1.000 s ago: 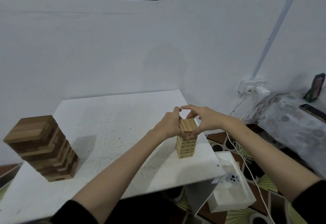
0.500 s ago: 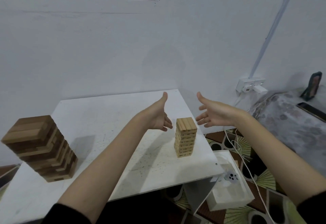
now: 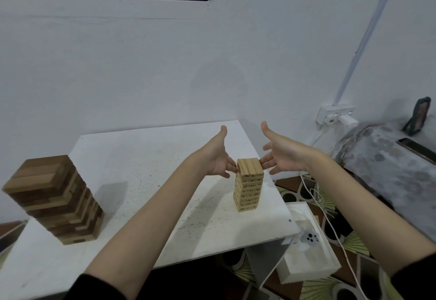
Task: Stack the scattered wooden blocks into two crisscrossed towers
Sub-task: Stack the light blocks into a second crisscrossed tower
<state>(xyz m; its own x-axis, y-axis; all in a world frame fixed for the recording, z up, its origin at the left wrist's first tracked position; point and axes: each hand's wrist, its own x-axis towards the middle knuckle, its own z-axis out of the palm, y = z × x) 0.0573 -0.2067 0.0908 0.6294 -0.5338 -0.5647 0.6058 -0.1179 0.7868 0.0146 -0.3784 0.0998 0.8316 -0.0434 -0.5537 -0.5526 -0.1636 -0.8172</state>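
From the head view, a small pale tower (image 3: 249, 184) stands near the right edge of the white table (image 3: 146, 158); a bigger, darker tower (image 3: 55, 199) stands far left. A wall socket (image 3: 335, 115), cables and a white box (image 3: 306, 245) lie right. Both the left hand (image 3: 218, 158) and right hand (image 3: 282, 152) are spread, grasping nothing, fingertips nearly touching the small tower's top. Half a second ago they were wider apart.

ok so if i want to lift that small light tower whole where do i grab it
Probably low on the small tower, one open hand on each flat side: left hand from the left, right hand from the right. It is a narrow upright stack of loose crisscrossed blocks, so a grip near the top would likely lift only the top layers.
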